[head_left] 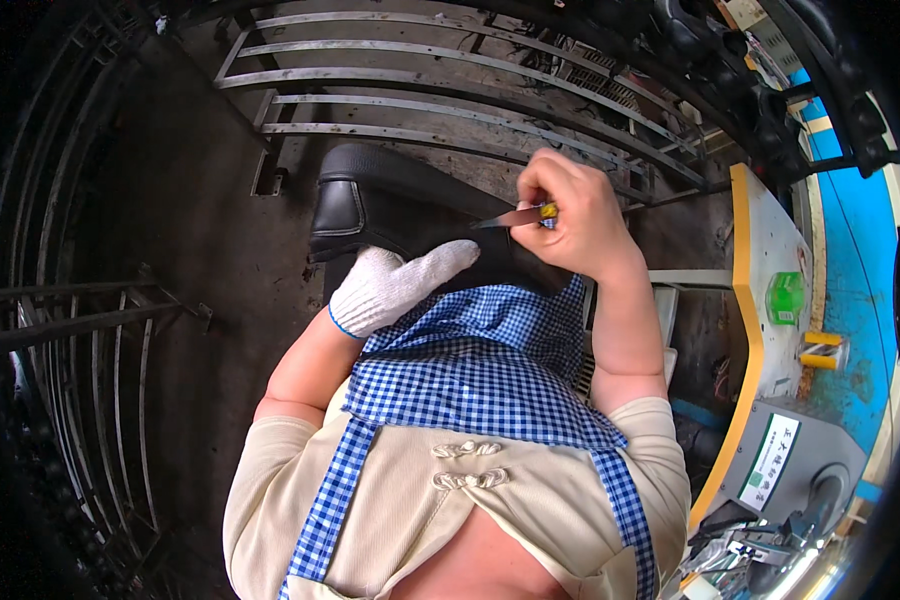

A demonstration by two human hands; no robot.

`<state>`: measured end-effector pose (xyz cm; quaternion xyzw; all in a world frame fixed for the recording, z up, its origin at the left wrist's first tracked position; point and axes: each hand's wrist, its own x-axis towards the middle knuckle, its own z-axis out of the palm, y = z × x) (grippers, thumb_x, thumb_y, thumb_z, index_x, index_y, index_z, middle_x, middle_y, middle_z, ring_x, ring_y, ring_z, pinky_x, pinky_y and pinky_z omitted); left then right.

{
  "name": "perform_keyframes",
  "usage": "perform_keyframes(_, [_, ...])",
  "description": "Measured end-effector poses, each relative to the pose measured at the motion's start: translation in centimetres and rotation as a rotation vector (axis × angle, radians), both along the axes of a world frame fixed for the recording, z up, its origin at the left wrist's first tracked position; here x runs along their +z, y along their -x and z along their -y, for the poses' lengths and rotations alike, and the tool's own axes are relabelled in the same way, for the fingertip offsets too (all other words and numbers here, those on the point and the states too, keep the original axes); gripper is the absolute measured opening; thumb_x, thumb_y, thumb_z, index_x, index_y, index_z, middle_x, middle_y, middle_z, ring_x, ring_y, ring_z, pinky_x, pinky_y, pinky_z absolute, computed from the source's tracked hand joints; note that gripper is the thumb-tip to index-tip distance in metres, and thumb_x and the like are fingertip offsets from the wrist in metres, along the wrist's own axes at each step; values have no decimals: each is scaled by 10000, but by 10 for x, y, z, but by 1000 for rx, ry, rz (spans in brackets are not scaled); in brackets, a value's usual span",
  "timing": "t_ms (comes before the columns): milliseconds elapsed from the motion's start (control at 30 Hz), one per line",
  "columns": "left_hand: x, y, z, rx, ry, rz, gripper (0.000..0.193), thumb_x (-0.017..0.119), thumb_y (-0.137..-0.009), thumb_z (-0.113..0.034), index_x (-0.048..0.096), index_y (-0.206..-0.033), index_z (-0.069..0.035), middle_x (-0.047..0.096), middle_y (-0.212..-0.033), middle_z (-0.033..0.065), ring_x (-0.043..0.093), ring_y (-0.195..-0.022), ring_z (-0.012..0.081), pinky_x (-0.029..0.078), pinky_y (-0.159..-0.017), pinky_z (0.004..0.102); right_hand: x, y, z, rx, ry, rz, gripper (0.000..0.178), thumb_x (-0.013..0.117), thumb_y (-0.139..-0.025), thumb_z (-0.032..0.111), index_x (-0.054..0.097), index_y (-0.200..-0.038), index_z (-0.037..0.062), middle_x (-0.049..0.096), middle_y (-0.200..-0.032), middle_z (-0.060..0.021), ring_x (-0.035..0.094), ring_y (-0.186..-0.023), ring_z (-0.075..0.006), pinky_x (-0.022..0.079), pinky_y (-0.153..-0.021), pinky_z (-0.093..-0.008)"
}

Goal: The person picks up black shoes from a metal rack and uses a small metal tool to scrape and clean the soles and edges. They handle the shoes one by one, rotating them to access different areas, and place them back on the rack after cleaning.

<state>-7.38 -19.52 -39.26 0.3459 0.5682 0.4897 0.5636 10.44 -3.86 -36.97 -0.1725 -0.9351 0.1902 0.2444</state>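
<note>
A black leather shoe (338, 208) lies sideways across my lap, its thick ribbed sole turned away from me and its heel end to the left. My left hand (395, 285), in a white knit glove with a blue cuff edge, grips the shoe from the near side. Its thumb lies along the black upper, while the other fingers are hidden behind the shoe. My bare right hand (575, 215) is closed round a small knife (510, 217) with a pointed blade and a bit of yellow at the grip. The blade points left, its tip at or just above the upper.
Low metal rails (370, 78) run across the floor beyond the shoe, and another metal rack (70, 320) stands at left. Black shoes (760, 100) hang at upper right. A yellow-edged table (742, 270), a green container (785, 298) and a grey machine (800, 460) are at right.
</note>
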Motion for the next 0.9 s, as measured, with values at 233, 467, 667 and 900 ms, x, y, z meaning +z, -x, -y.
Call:
perform_keyframes(233, [-3,3,1,164,-13,200,341,771,-846,-128,689,-1134,36,715,-1090,110,671,-971,178,546,-880,312,-32,-41,-9,-228,396,-189,214,759,-776,63,594,-910,43,658,-823,-42,660,-714,-188,504,-632,-303])
perform_keyframes(467, [-30,7,-20,315,-99,983,430,555,-992,-286,572,-1281,32,670,-1187,201,685,-1043,310,559,-946,465,-76,-68,8,14,1018,-697,616,834,-790,217,552,-1290,-6,674,-1070,-44,576,-784,-68,453,-665,-203])
perform_keyframes(667, [-87,6,-35,16,-65,1625,504,440,-1058,-387,565,-1260,58,678,-1172,202,709,-1012,271,587,-939,431,-40,-24,24,-271,716,-685,516,855,-755,144,593,-1171,-13,659,-953,-29,576,-684,-41,446,-574,-182])
perform_keyframes(900, [-67,-4,3,103,186,741,511,467,-1014,-514,592,-1287,-101,696,-1124,37,681,-964,139,577,-718,267,-44,-20,19,-299,595,-685,405,801,-784,180,595,-1073,-15,652,-863,-27,597,-702,-63,469,-605,-205])
